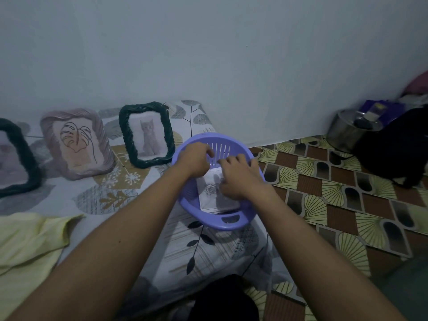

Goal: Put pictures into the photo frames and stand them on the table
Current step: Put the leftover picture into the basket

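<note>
A purple plastic basket (231, 224) sits on the patterned sheet, and both my hands reach into it. A white picture (209, 193) with a small spiral drawing lies inside. My right hand (236, 179) lies over the picture's upper right part, its curled fingers pinching the edge. My left hand (195, 159) is at the basket's far left wall with its fingers curled; what they touch is hidden. Three filled frames stand against the wall: a dark green one with a cat picture (146, 135), a pink one with a leaf drawing (76, 144), and a dark one (16, 158) cut off at the left edge.
A yellow cloth (30, 242) lies on the sheet at the left. To the right is a patterned floor (335, 195), with a steel pot (349, 130) and a black bag (398, 147) by the wall. The basket sits at the sheet's right edge.
</note>
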Demonstrator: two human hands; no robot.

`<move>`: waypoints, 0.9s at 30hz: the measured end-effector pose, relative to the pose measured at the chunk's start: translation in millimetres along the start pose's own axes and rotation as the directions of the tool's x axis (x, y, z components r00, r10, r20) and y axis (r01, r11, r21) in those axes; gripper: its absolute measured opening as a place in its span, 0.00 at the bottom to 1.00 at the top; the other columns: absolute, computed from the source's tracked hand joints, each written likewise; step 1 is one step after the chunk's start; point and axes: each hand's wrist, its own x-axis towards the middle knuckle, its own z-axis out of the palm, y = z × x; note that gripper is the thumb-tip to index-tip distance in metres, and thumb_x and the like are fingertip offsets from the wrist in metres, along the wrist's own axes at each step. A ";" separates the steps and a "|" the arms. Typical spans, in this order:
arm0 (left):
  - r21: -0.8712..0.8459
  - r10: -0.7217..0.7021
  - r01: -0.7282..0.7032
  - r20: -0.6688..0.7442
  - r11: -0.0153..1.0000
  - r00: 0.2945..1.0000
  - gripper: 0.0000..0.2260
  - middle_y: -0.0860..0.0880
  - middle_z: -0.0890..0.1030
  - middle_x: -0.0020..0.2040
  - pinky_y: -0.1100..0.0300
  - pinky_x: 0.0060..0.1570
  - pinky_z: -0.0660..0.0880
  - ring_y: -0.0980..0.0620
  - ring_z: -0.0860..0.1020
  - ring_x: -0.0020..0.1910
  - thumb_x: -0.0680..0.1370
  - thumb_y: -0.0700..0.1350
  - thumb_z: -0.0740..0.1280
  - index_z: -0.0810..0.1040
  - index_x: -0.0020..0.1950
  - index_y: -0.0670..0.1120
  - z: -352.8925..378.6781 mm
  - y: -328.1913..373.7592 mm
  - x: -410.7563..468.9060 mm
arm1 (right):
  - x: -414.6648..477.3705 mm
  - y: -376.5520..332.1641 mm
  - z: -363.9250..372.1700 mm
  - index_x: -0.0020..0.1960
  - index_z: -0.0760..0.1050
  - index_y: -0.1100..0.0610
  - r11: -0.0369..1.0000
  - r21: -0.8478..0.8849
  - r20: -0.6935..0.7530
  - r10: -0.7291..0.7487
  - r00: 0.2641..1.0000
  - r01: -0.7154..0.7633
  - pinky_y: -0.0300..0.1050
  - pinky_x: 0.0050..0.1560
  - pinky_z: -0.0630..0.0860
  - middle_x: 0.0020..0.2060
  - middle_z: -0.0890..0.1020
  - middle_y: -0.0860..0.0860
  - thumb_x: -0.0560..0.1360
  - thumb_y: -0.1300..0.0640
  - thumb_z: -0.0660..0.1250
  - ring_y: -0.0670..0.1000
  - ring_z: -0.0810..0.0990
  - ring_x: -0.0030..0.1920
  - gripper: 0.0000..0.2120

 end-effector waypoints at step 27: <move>-0.623 -0.513 0.333 -0.129 0.708 0.848 0.23 0.43 0.74 0.65 0.46 0.57 0.77 0.43 0.76 0.57 0.79 0.40 0.64 0.64 0.73 0.45 7.8 -23.3 -99.3 | -20.7 3.4 2.9 0.76 0.58 0.59 0.839 0.450 -0.055 0.370 0.928 -0.307 0.59 0.69 0.58 0.73 0.65 0.57 0.75 0.48 0.65 0.60 0.62 0.73 0.35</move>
